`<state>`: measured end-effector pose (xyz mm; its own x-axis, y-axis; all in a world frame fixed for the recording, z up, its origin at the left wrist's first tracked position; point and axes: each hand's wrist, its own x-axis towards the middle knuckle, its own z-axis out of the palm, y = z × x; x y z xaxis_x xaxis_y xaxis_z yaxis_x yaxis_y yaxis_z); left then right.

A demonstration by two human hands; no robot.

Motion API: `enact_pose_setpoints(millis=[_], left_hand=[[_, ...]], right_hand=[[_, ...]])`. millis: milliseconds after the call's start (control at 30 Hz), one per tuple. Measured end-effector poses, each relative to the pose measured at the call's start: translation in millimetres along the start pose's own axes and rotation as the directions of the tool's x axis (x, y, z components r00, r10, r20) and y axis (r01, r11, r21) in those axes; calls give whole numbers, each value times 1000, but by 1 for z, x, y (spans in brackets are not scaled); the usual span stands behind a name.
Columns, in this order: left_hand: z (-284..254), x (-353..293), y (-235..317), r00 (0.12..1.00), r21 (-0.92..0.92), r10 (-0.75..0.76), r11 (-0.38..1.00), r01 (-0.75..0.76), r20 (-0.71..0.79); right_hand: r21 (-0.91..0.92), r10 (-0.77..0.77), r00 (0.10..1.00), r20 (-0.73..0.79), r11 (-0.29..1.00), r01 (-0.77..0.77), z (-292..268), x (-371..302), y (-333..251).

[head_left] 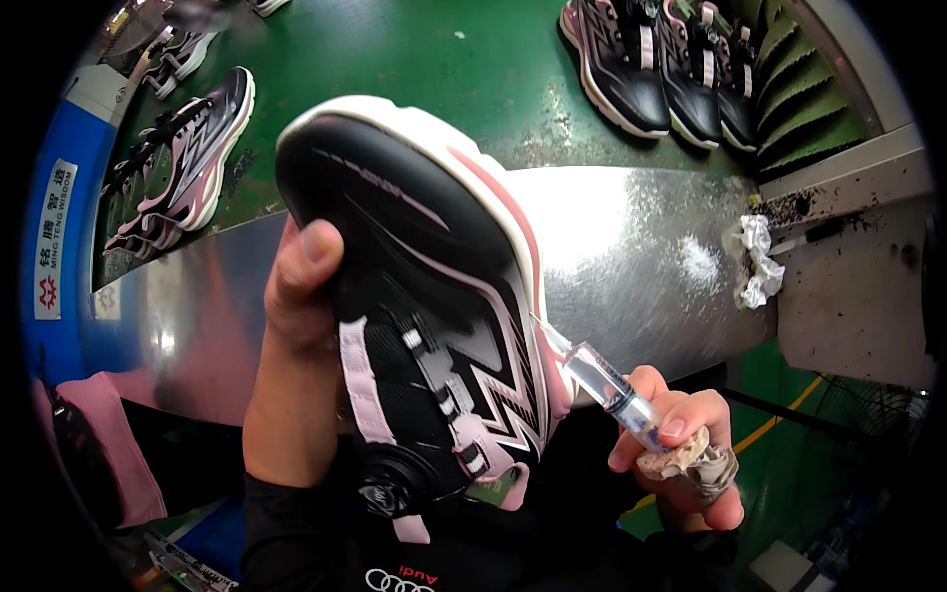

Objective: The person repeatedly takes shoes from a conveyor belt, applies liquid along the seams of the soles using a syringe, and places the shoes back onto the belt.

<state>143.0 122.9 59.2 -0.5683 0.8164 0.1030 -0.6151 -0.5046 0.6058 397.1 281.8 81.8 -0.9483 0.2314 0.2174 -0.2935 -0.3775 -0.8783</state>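
My left hand (pixel 303 271) grips a black and pink sneaker (pixel 414 227) near its toe, thumb on the upper, fingers hidden behind it. The shoe is tilted, toe up and away, its white and pink sole edge facing right. In my right hand (pixel 691 424) is a clear syringe (pixel 614 387) with a thin pale tip. That tip points up and left, at the seam between upper and sole; whether it touches cannot be made out. A crumpled, stained cloth or tissue (pixel 695 464) is bunched in the same hand, below the syringe barrel.
Behind a metal ledge (pixel 631 227) lies a green belt (pixel 424 49). Several similar sneakers stand on it, at the far right (pixel 621 79) and the left (pixel 187 158). White crumpled tissue (pixel 760 261) and a dark-handled tool (pixel 814 235) sit at the ledge's right end. A blue panel (pixel 74 187) borders the left.
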Motion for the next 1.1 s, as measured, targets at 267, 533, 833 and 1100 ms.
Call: enact_pose_setpoints(millis=[267, 533, 833, 1100], left_hand=[[-25, 1, -2, 996, 60, 10, 998, -4, -89], [-26, 5, -6, 966, -38, -29, 999, 19, -258], [-30, 7, 4, 955, -8, -7, 1000, 5, -296], [-42, 4, -6, 936, 51, -42, 997, 63, -349]], right_hand=[[-9, 80, 997, -12, 997, -80, 0, -19, -1], [14, 47, 999, -6, 999, -47, -1, -46, 7], [38, -11, 1000, -12, 999, 11, -7, -63, 18], [-11, -19, 999, 29, 1000, 19, -26, -76, 30]])
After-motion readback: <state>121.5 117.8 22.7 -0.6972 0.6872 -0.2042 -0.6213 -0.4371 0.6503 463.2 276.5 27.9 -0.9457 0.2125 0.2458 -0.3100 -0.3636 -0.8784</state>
